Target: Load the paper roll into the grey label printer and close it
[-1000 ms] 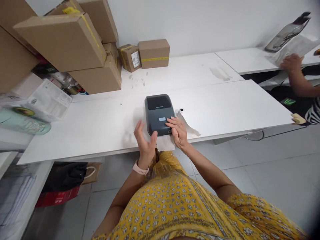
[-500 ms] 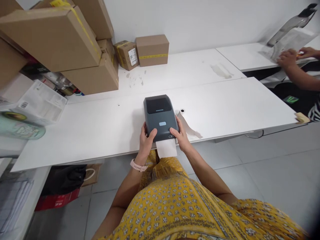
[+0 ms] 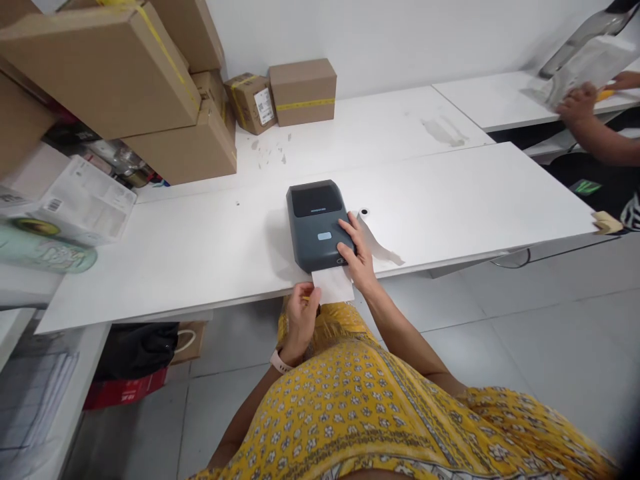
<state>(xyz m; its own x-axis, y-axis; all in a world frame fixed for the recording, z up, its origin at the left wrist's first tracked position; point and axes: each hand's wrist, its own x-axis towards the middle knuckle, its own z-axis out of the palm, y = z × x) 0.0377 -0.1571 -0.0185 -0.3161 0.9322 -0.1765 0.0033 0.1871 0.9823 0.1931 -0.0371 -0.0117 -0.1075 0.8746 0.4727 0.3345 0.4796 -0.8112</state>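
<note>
A dark grey label printer (image 3: 320, 230) with a pale blue button sits near the front edge of the white table. White paper (image 3: 334, 285) sticks out of its front and hangs over the edge. My right hand (image 3: 357, 250) holds the printer's right side, its thumb and fingers lying on the top. Below the printer's front left corner, my left hand (image 3: 303, 313) has curled fingers, with thumb and index finger at the paper's left edge. Right of the printer lies a small paper roll (image 3: 365, 213) with a loose strip (image 3: 383, 248) trailing to the table edge.
Stacked cardboard boxes (image 3: 100, 73) stand at the back left, two smaller ones beside them. A clear plastic box (image 3: 93, 207) and a green bottle (image 3: 55, 250) lie at the left. At far right, a co-worker's hands (image 3: 577, 105) handle a white bag (image 3: 590, 67).
My left hand has let go of the printer's left side and moved down to the paper's edge. My right hand has shifted slightly upward, with more fingers on the printer's top.
</note>
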